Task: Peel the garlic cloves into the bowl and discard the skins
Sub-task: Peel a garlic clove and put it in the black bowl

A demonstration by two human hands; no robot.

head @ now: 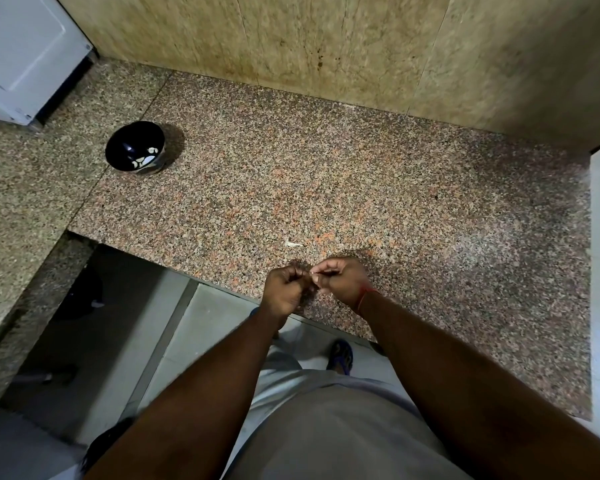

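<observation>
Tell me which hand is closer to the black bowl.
Left. The left hand sits nearer the black bowl, which stands far off to its upper left; the right hand is farther right.

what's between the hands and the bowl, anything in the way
Nothing visible. The hands, left and right, pinch a garlic clove over the counter's near edge. The bowl sits far off to the left, with only bare counter between. The one scrap of skin lies just beyond the hands, off that line.
</observation>
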